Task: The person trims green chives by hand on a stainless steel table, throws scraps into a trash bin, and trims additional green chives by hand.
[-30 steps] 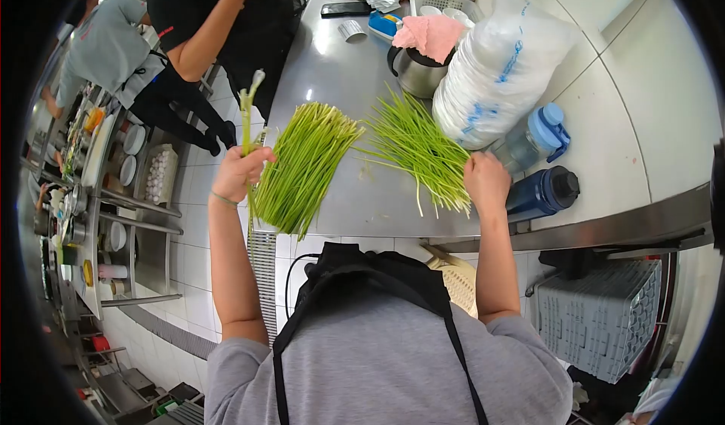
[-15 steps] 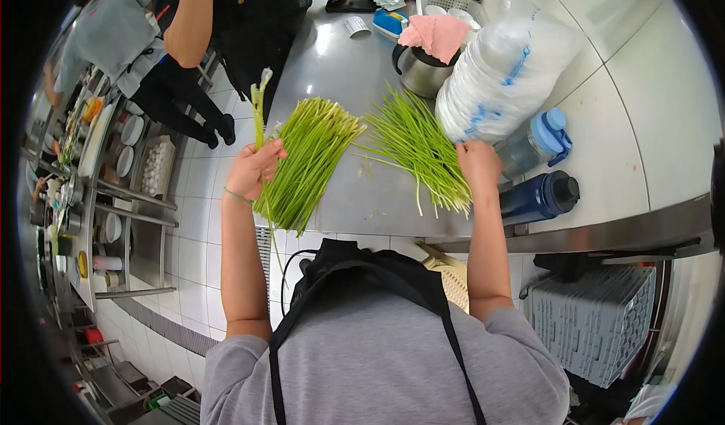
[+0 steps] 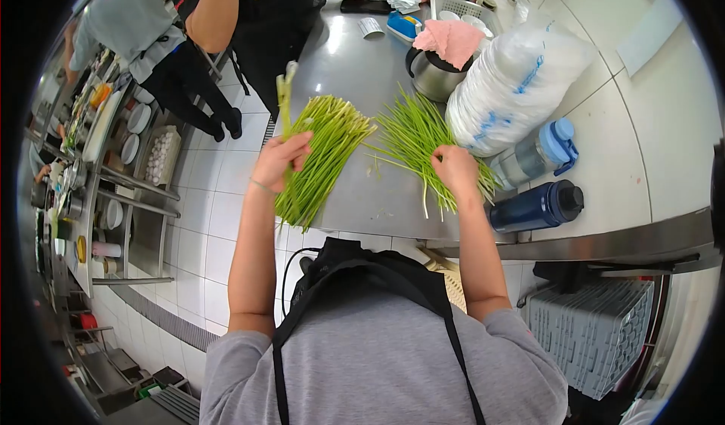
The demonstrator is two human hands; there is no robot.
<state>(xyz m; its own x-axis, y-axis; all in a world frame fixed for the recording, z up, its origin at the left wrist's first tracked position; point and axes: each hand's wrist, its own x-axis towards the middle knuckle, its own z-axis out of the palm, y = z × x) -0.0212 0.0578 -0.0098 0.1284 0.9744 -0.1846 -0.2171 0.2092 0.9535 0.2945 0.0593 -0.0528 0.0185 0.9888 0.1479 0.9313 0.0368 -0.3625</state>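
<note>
A thick pile of green stalks (image 3: pixel 325 153) lies on the left of the steel table (image 3: pixel 377 198), pale ends toward the back. My left hand (image 3: pixel 283 160) is closed round a few upright stalks (image 3: pixel 285 104) at this pile's left edge. To the right, a looser pile of thin green stalks (image 3: pixel 415 134) is spread out. My right hand (image 3: pixel 455 170) is over this pile's right part, fingers bent together; whatever they pinch is too small to make out.
Behind the right pile stand a metal jug (image 3: pixel 439 77) with a pink cloth (image 3: pixel 451 41) and a large plastic-wrapped stack (image 3: pixel 513 85). Two bottles, light blue (image 3: pixel 529 157) and dark blue (image 3: pixel 536 206), are at the right. A person in black (image 3: pixel 260 32) stands at the table's left side.
My left hand has shifted right and slightly up with its stalks. My right hand has moved left from the right pile's edge to over its stalks. The person in black has reached toward the table's back.
</note>
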